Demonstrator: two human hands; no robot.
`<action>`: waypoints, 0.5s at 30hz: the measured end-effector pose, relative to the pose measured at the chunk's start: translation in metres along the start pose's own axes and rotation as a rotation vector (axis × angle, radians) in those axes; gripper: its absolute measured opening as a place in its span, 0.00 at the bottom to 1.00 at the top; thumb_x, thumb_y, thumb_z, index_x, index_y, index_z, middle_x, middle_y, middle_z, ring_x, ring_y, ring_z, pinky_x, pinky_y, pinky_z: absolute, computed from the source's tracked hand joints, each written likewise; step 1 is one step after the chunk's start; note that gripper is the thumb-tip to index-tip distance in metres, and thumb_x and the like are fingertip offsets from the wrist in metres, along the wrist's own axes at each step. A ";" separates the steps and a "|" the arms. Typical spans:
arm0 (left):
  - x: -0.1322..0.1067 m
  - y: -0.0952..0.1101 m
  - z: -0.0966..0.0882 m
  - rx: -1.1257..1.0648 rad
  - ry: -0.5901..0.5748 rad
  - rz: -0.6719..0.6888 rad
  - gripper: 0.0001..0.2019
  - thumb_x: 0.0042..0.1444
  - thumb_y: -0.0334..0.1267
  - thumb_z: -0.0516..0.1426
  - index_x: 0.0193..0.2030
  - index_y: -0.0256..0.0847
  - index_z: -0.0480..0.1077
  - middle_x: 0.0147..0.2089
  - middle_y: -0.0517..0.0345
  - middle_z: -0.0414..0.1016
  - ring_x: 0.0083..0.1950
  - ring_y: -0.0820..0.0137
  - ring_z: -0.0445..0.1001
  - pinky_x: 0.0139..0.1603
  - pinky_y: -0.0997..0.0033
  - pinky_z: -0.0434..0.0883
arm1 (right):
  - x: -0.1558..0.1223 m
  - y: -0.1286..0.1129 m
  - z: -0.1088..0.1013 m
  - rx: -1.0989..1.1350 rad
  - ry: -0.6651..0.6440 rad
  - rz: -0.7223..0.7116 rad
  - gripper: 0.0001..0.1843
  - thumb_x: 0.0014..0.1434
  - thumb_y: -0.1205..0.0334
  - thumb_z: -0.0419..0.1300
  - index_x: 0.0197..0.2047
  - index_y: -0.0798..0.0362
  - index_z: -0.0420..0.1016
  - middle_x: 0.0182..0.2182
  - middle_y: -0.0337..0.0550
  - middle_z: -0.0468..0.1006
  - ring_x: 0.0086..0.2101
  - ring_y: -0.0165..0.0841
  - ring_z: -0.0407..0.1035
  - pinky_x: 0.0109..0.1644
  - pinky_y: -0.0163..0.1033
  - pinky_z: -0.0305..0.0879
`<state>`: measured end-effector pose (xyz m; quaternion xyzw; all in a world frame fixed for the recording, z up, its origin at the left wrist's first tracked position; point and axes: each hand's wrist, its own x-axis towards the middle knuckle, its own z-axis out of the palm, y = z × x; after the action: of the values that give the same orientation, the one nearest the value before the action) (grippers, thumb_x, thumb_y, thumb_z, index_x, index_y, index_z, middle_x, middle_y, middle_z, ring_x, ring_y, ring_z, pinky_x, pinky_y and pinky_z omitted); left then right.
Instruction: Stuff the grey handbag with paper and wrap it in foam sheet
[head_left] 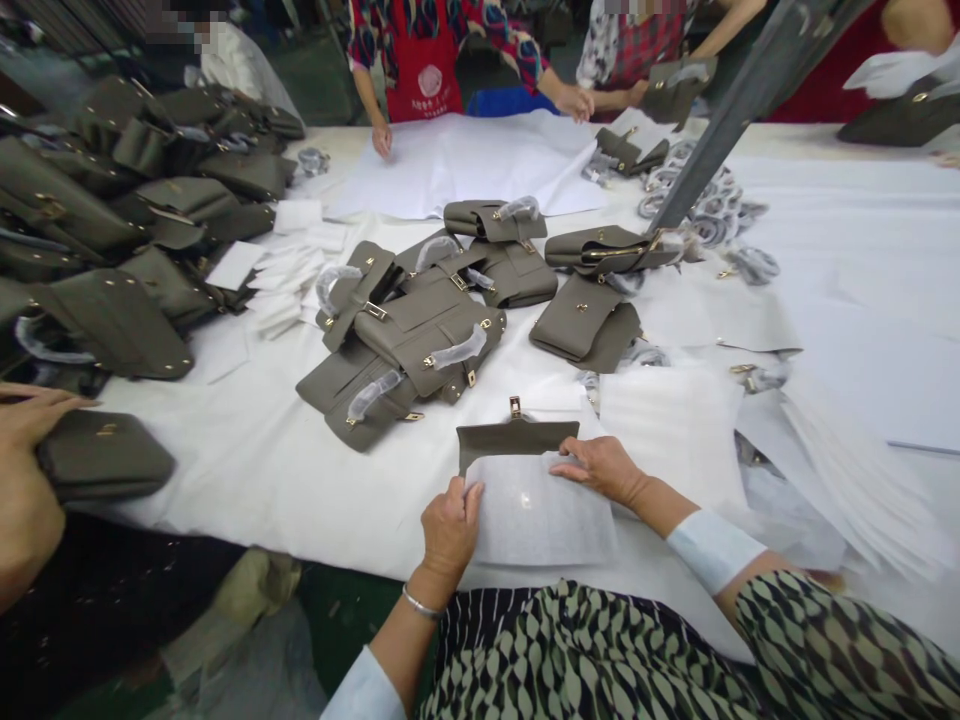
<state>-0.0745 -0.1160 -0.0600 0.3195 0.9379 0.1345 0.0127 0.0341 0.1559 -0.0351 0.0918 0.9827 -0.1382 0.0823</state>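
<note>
A taupe handbag (pixel 516 436) with a gold clasp lies in front of me on the white-covered table (pixel 247 460), mostly covered by a sheet of white foam wrap (pixel 536 515). My left hand (pixel 448 528) grips the sheet's left edge with curled fingers. My right hand (pixel 604 467) presses on the sheet's upper right corner against the bag, fingers bent over it.
Several taupe bags lie in a heap (pixel 420 325) mid-table, more stacked at far left (pixel 112 220). White wrap sheets (pixel 840 470) fan out at right. A co-worker's hand (pixel 26 470) at left holds a bag (pixel 101 455). Other people stand at the far side. A dark metal post (pixel 720 130) slants across.
</note>
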 end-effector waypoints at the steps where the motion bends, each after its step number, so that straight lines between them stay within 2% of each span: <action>1: -0.001 -0.002 0.003 0.002 0.034 0.025 0.16 0.66 0.46 0.46 0.33 0.41 0.65 0.22 0.58 0.70 0.25 0.66 0.71 0.28 0.70 0.60 | -0.001 -0.001 0.002 -0.006 0.037 -0.025 0.25 0.61 0.39 0.54 0.43 0.53 0.74 0.27 0.43 0.79 0.28 0.37 0.73 0.31 0.36 0.53; 5: -0.002 -0.013 0.004 -0.013 0.101 0.081 0.16 0.65 0.46 0.48 0.30 0.40 0.65 0.20 0.60 0.66 0.23 0.68 0.69 0.26 0.70 0.61 | -0.003 -0.003 0.006 0.000 0.154 -0.182 0.29 0.61 0.36 0.50 0.41 0.55 0.74 0.28 0.44 0.80 0.29 0.36 0.74 0.32 0.37 0.55; 8: 0.001 -0.015 -0.003 -0.024 0.191 0.137 0.12 0.63 0.45 0.53 0.35 0.37 0.67 0.23 0.57 0.69 0.25 0.66 0.69 0.28 0.68 0.65 | -0.004 -0.001 0.009 0.002 0.204 -0.229 0.30 0.61 0.35 0.49 0.41 0.56 0.74 0.25 0.44 0.79 0.27 0.35 0.73 0.33 0.37 0.57; 10: 0.003 -0.008 -0.013 -0.022 0.327 0.203 0.13 0.60 0.41 0.57 0.45 0.32 0.68 0.35 0.47 0.74 0.37 0.60 0.73 0.39 0.61 0.70 | -0.004 0.001 0.012 0.000 0.225 -0.228 0.31 0.60 0.35 0.50 0.41 0.56 0.75 0.25 0.44 0.78 0.26 0.35 0.73 0.33 0.37 0.57; 12: 0.004 0.003 -0.023 -0.029 0.431 0.295 0.17 0.58 0.33 0.57 0.53 0.30 0.65 0.48 0.39 0.73 0.52 0.53 0.70 0.53 0.50 0.68 | -0.002 0.003 0.014 0.002 0.224 -0.245 0.31 0.59 0.34 0.51 0.42 0.56 0.75 0.26 0.44 0.79 0.27 0.35 0.73 0.33 0.37 0.58; 14: 0.003 0.019 -0.033 -0.065 0.428 0.408 0.19 0.57 0.26 0.54 0.57 0.32 0.64 0.53 0.41 0.71 0.60 0.53 0.64 0.60 0.46 0.62 | 0.000 0.003 0.014 0.013 0.208 -0.267 0.31 0.59 0.34 0.52 0.42 0.56 0.75 0.26 0.44 0.79 0.27 0.35 0.73 0.33 0.37 0.58; 15: 0.002 0.026 -0.037 -0.095 0.387 0.470 0.20 0.57 0.24 0.52 0.57 0.34 0.65 0.54 0.43 0.71 0.61 0.55 0.64 0.62 0.47 0.61 | 0.001 0.003 0.014 0.020 0.197 -0.272 0.30 0.59 0.35 0.53 0.42 0.56 0.74 0.26 0.44 0.79 0.27 0.35 0.73 0.32 0.37 0.58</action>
<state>-0.0646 -0.1035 -0.0178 0.4953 0.8159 0.2356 -0.1827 0.0356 0.1553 -0.0496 -0.0280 0.9879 -0.1483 -0.0349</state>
